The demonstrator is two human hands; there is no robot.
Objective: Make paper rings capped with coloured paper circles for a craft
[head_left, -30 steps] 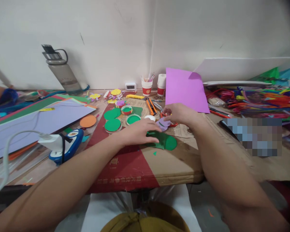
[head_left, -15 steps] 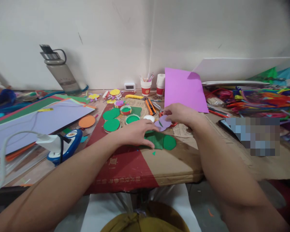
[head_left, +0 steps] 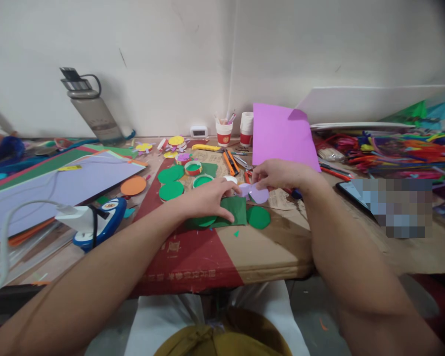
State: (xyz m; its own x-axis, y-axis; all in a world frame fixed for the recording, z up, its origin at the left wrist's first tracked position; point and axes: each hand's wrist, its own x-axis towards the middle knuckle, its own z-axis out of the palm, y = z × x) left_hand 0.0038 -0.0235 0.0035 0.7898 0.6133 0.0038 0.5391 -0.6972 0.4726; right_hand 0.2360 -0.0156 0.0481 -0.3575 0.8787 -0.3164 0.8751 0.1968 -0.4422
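Note:
My left hand (head_left: 207, 199) lies over a green paper piece (head_left: 234, 209) on the cardboard sheet (head_left: 244, 247), fingers spread and pressing it down, and its fingertips reach the lilac paper cutout (head_left: 255, 192). My right hand (head_left: 278, 174) pinches that lilac cutout from the far side and holds it just above the green paper. A loose green paper circle (head_left: 258, 217) lies right of the green piece, below the cutout.
More green circles (head_left: 171, 182), tape rolls (head_left: 194, 168), an orange disc (head_left: 133, 186), orange utility knives (head_left: 230, 163) and paper cups (head_left: 224, 133) crowd the far table. A pink sheet (head_left: 282, 136) stands behind. Glue gun (head_left: 92, 222) and purple board (head_left: 59, 185) left, pipe cleaners (head_left: 393, 148) right.
My right hand has lifted the lilac cutout slightly and shifted it right. The left hand slid the green paper piece left, so the green circle now lies apart from it.

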